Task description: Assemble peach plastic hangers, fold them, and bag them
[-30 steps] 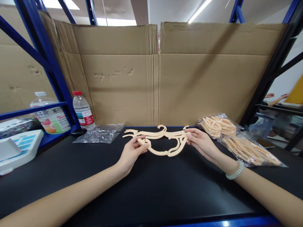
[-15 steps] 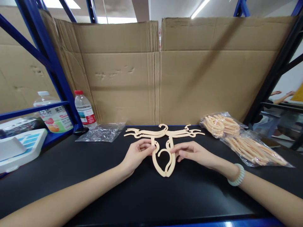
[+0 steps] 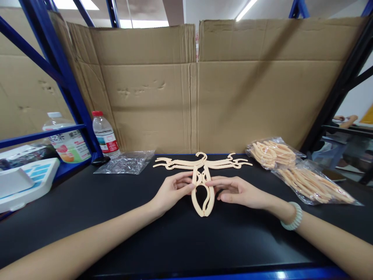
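A cream plastic folding hanger (image 3: 211, 198) lies on the black table in front of me, its two arms nearly side by side and its hook curled between them. My left hand (image 3: 175, 190) pinches the left arm between thumb and fingers. On the other side, my right hand (image 3: 237, 191) presses its fingertips on the right arm, with the thumb lower and off the hanger. Just beyond the folding hanger rest some opened hangers (image 3: 186, 165) of the same kind, stacked with their arms spread.
Clear bags of folded hangers (image 3: 314, 184) lie at the right. Toward the left are an empty-looking plastic bag (image 3: 125, 162), a red-capped water bottle (image 3: 105, 134), a larger bottle (image 3: 70, 144) and a white device (image 3: 35, 186). A cardboard wall (image 3: 145, 97) closes the back.
The hanger's arms have swung inward, narrowing the gap between them, and the hook now sits close between the arms. My left hand moved slightly right; my right fingers moved slightly left.
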Demonstrator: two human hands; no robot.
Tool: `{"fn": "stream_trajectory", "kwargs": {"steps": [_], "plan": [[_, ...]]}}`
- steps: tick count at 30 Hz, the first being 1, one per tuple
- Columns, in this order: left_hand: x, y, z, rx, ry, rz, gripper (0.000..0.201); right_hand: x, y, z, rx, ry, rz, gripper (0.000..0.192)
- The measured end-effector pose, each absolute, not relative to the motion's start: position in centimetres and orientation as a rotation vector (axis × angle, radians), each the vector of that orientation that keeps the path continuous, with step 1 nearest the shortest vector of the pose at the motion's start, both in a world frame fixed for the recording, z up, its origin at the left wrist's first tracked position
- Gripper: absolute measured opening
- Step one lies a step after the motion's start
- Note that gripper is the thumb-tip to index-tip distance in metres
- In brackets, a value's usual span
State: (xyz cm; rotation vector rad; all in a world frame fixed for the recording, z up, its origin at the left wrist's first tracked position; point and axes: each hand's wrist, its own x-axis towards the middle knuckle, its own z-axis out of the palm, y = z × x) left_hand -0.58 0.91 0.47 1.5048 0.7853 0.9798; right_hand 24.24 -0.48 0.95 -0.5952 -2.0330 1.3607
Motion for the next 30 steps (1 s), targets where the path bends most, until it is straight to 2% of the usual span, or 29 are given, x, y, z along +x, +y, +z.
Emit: {"fn": "stream_trajectory", "kwargs": {"steps": [4, 12, 18, 24, 30], "plan": [[-0.5, 0.9, 0.5, 1.457, 0.816, 1.028, 0.048, 24.2, -0.7, 1.1, -0.625, -2.035, 1.306, 0.043], [-0.5, 0.8, 0.2, 1.502, 0.883, 1.054, 0.027, 24.0, -1.2, 1.3, -0.635, -2.083, 1.281, 0.037], [-0.7, 1.0, 0.2, 1.618, 0.901, 1.034, 0.022, 24.3, -0.9, 1.2, -0.667, -2.188, 1.129, 0.043], [-0.6, 1.2, -0.1, 1.739, 0.885, 0.958, 0.019, 24.4, -1.0, 1.2, -0.74, -2.308, 0.987, 0.051], [-0.6, 0.8, 0.0, 2.034, 0.896, 0.933, 0.031, 24.6, -0.5, 0.0, -0.87, -2.44, 0.605, 0.052]]}}
